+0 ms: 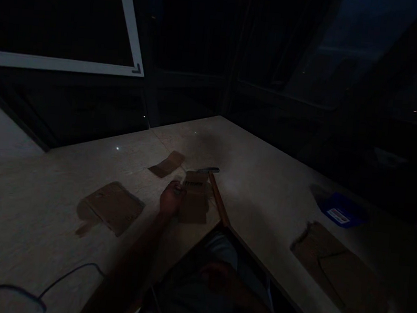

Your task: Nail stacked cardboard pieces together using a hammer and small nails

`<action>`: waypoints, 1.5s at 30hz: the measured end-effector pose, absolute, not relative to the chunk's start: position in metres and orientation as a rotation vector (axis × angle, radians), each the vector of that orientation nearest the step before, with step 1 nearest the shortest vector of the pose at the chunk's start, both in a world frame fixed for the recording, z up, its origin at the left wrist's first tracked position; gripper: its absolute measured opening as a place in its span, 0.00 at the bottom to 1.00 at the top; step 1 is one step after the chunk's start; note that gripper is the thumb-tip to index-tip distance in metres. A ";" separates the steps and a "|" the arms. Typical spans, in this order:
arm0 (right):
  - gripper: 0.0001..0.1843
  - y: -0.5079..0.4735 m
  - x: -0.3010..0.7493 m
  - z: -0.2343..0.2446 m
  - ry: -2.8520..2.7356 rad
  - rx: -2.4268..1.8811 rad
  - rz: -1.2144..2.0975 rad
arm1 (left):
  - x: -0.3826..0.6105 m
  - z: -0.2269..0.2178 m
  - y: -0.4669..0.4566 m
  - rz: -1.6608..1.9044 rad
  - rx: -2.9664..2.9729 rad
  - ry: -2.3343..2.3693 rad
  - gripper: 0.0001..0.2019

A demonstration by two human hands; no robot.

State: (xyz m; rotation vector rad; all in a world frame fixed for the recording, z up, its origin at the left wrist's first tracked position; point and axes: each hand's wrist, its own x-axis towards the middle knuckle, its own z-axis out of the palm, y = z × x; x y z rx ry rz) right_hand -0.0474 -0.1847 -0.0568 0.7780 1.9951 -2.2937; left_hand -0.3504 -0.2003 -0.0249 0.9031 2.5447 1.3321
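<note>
My left hand [172,198] is closed at the left edge of a small brown cardboard piece [193,204] with dark print near its top. Its fingers look curled on that edge, though the dim light hides the fingertips. Just right of the cardboard lies a hammer [219,199], its wooden handle pointing toward me and its dark head at the far end. Low over my lap, below the counter edge, is my right hand [217,274]. It is in deep shadow, and its fingers cannot be made out.
Other cardboard pieces lie on the pale counter [250,180]: a small strip [167,164], a torn square [115,207] and a larger sheet [341,272]. A blue container [343,210] stands at the right. A dark cable [68,273] curves at lower left. Dark windows border the back.
</note>
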 end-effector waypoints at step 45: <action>0.15 0.027 -0.244 -0.022 3.425 0.697 -1.357 | -0.353 -0.046 -0.189 1.339 1.332 2.449 0.24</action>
